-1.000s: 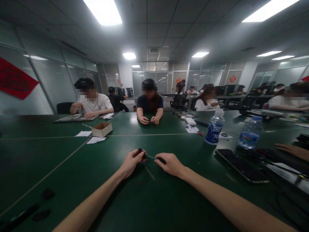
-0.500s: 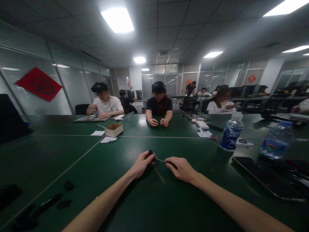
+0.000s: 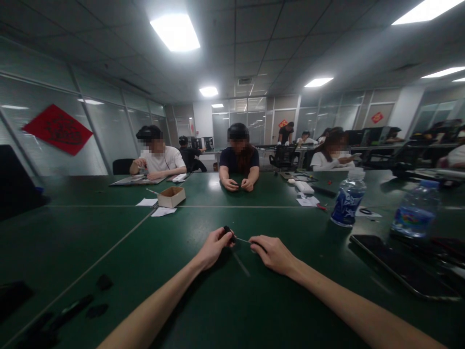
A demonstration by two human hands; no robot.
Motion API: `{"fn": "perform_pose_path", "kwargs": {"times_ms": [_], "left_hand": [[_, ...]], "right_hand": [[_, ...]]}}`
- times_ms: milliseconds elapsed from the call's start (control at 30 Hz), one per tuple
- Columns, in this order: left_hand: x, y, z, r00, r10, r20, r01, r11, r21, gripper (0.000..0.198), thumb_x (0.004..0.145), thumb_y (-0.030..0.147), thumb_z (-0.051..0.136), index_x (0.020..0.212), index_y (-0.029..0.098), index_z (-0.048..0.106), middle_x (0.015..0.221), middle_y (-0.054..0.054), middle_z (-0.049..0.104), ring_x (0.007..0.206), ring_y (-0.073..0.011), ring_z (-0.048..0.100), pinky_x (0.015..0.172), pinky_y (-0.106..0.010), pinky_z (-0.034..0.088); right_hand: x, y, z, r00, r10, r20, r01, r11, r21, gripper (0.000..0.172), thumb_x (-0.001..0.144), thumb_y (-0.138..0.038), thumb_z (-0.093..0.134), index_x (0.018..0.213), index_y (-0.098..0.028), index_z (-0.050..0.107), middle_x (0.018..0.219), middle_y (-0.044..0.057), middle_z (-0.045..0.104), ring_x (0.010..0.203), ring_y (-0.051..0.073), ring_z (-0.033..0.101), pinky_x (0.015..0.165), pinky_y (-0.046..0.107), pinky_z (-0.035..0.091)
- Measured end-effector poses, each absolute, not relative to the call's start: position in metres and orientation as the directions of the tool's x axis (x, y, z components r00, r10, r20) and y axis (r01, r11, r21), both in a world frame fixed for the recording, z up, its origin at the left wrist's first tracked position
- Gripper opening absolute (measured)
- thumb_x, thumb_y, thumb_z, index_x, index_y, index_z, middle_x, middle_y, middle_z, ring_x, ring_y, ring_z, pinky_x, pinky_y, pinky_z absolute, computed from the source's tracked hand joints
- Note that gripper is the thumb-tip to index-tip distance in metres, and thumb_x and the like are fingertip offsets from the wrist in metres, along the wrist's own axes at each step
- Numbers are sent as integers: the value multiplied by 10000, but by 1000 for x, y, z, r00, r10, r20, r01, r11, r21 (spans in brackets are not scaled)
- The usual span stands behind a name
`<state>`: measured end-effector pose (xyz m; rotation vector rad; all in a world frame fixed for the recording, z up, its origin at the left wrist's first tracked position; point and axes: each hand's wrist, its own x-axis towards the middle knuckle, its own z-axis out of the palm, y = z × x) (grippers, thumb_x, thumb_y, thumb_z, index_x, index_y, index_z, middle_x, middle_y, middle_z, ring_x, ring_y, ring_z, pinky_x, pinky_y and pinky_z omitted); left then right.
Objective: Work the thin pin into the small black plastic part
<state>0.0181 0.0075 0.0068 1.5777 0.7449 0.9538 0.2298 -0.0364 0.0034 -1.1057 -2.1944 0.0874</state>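
Over the middle of the green table (image 3: pixel 203 310), my left hand (image 3: pixel 213 248) is closed on a small black part (image 3: pixel 228 231), whose kind I cannot make out. My right hand (image 3: pixel 272 253) is wrapped round the dark handle of a screwdriver (image 3: pixel 242 240). Its thin metal shaft points left and reaches the black part; the tip is hidden there. Fingers cover most of both the part and the handle.
To the right lie a phone (image 3: pixel 399 266) and two water bottles (image 3: pixel 348 198). A small cardboard box (image 3: pixel 171 198) stands further off, by paper slips. Several dark pieces (image 3: pixel 97 310) lie at the lower left. Co-workers sit across the table, one (image 3: pixel 239 160) straight ahead.
Both hands keep nearly the same place and hold the same things. My right fingers have shifted slightly on the screwdriver handle. The view has moved a little.
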Motion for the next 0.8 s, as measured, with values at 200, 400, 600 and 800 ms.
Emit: {"fn": "perform_pose_path", "kwargs": {"times_ms": [200,400,600,800], "left_hand": [[21,4,8,607,785,121,3,-155,988,324,759,431,601,888,133,598,797,-37,602,685,-132,528,645,-238,401],[19,16,-6,462,881,100,-235,13,972,376,738,412,643,968,122,577,815,-44,590,668,-113,531,648,-235,401],[19,13,-4,432,897,92,-227,10,974,411,730,430,650,1002,129,587,858,-61,606,697,-119,538,676,-249,418],[18,11,-1,432,894,121,-190,-41,981,399,757,406,626,1048,137,583,892,-64,610,760,-138,549,688,-249,419]], "right_hand": [[232,-28,2,-151,782,605,731,500,-464,226,914,-263,379,977,-168,574,864,67,650,755,181,625,696,300,495],[228,-38,7,-405,752,520,676,630,-383,221,889,-279,426,965,-177,606,889,53,667,781,166,628,719,280,491],[228,-40,10,-426,756,497,678,631,-378,228,879,-274,432,950,-171,623,855,47,669,747,156,625,686,260,485],[228,-39,9,-441,753,488,676,636,-372,224,884,-271,430,958,-179,621,853,41,665,736,150,619,692,257,484]]}}
